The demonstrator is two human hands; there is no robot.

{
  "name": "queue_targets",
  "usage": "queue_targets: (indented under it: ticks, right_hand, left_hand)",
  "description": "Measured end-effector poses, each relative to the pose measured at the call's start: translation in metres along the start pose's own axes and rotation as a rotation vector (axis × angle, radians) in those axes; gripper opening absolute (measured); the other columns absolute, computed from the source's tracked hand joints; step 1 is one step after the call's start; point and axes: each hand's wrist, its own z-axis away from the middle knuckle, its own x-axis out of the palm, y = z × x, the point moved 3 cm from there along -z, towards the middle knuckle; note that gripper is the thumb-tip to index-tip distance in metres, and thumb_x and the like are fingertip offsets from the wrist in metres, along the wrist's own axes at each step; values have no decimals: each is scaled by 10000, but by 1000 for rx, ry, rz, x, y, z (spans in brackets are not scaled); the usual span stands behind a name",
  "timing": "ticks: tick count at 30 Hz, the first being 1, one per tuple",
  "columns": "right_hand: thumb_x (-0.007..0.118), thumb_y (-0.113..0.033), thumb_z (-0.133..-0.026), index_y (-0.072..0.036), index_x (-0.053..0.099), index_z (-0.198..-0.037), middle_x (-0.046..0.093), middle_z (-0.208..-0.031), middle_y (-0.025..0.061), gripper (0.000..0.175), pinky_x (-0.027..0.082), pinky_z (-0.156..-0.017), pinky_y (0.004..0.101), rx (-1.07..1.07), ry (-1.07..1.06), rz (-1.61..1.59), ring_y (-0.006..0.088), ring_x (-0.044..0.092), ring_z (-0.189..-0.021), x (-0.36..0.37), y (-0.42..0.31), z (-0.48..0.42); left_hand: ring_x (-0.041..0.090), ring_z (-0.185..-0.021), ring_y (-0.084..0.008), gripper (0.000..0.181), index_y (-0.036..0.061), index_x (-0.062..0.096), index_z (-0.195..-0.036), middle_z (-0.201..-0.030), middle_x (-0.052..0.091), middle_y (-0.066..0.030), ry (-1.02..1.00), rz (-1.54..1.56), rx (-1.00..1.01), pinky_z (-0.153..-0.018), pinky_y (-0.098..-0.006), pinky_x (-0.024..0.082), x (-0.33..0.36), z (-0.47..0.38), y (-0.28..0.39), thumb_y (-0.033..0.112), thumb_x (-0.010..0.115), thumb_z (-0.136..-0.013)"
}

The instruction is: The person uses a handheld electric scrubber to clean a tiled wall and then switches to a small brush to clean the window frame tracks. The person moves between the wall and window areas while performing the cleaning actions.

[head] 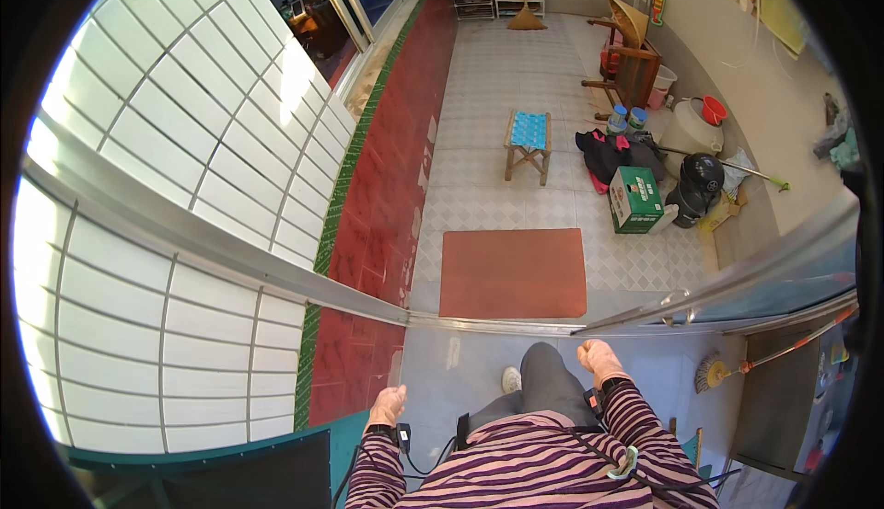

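Observation:
My left hand [388, 404] hangs at my side with its fingers curled in, and no object shows in it. It is nearest to the red-tiled lower wall [352, 360] and a dark panel with a green frame [345, 433]. Held forward of my body, my right hand [599, 360] is a loose fist with nothing visible inside. Just beyond it runs the metal track of a sliding door [483, 324]. One leg [549, 374] is bent forward, and a white shoe [511, 379] shows beside it. Both wrists carry straps with cabled devices.
Past the track lies a reddish-brown mat [512, 273]. A folding stool with a blue seat [530, 131] stands farther on. At right are a green carton [635, 198], dark clothing [615, 157], a black helmet [701, 172] and an overturned wooden chair [632, 70]. A mop [711, 373] leans nearby.

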Motion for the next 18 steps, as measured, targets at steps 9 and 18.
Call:
queue_targets:
  ticks: [9, 18]
  right_hand:
    - [578, -316, -1031, -60, 751, -1267, 732, -1283, 221, 389, 554, -1041, 475, -131, -68, 475, 405, 680, -1243, -113, -77, -190]
    - [644, -251, -980, -144, 757, -1298, 722, -1363, 153, 354, 565, -1065, 433, -314, -141, 952, 354, 683, -1270, -262, -242, -370]
  left_hand:
    - [538, -696, -136, 451, 61, 668, -837, -773, 626, 2, 16, -118, 236, -639, -328, 426, -37, -105, 237, 476, 611, -1004]
    - [747, -845, -305, 556, 2, 777, -1080, -1005, 771, -221, -258, -566, 301, -790, -475, 564, -44, -189, 241, 463, 473, -1011]
